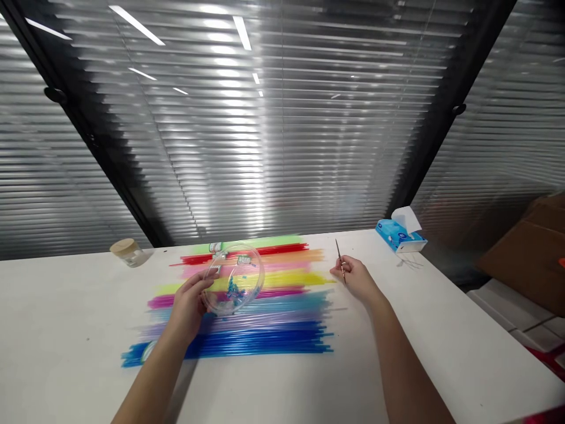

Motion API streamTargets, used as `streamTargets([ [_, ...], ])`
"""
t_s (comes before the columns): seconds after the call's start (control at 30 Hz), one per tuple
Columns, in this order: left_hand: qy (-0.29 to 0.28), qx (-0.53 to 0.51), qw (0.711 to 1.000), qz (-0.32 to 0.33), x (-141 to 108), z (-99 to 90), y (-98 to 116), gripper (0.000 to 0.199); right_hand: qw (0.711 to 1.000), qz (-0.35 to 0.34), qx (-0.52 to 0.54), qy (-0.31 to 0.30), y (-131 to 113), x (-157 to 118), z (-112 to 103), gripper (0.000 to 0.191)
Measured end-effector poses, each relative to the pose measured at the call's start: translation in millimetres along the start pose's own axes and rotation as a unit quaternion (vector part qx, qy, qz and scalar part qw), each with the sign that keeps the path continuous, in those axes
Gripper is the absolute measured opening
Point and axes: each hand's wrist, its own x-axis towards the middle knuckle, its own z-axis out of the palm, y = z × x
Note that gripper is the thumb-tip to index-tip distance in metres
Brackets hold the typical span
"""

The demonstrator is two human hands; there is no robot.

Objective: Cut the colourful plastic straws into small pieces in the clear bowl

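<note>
My left hand [193, 300] grips the near left rim of a clear round plastic tub [260, 277], tilted so that its inside shows. Small blue pieces [235, 290] lie within it. In my right hand [355, 277] is a slim, pointed, dark metal tool [338, 250], pinched between the fingers with its tip upward; its exact kind is unclear. Under and around the tub, straws are laid out in colour rows: blue straws [273, 341], yellow straws [291, 278] and red straws [282, 250] among them. The right hand is just beyond the yellow straws' right ends.
At the back left of the white table [66, 330] stands a jar [128, 253] with a tan lid. A blue tissue box [399, 235] sits at the back right corner. Blinds [273, 147] rise behind the table, and a cardboard box [529, 253] is off to the right.
</note>
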Motion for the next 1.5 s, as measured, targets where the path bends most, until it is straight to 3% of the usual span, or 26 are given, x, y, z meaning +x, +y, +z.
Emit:
streamTargets([
  [0.27,0.027,-0.037,0.999,-0.021,2.9,-1.0,2.6,0.039,1.0,0.018,0.016,0.012,-2.1,-1.2,-2.1,0.029],
  [0.5,0.024,-0.024,0.999,-0.02,4.0,-0.9,0.1,0.038,0.999,0.009,0.045,-0.017,-4.6,0.2,20.2,0.033],
  [0.8,-0.005,0.004,1.0,-0.009,2.6,-3.9,-0.6,0.043,0.997,-0.031,-0.027,0.064,-9.6,-2.3,15.9,0.031],
  [0.97,-0.042,0.033,0.999,-0.008,2.0,-4.0,-4.8,0.048,0.989,-0.076,-0.102,0.08,-22.0,34.6,28.8,0.023],
  [1.1,-0.067,0.05,0.996,-0.012,-1.4,-2.3,-6.6,0.049,0.969,-0.092,-0.22,0.059,-36.6,85.5,43.6,0.004],
  [1.2,-0.076,0.069,0.995,-0.021,-4.3,-1.2,-7.1,0.048,0.95,-0.09,-0.3,0.023,-43.5,112.0,52.6,0.002],
  [1.37,-0.083,0.075,0.994,-0.019,-5.3,-1.3,-9.9,0.049,0.917,-0.087,-0.387,-0.033,-44.4,127.7,61.0,0.02],
  [1.5,-0.082,0.067,0.994,-0.018,-6.2,0.8,-9.6,0.048,0.9,-0.086,-0.427,-0.033,-42.5,131.2,57.8,0.021],
])
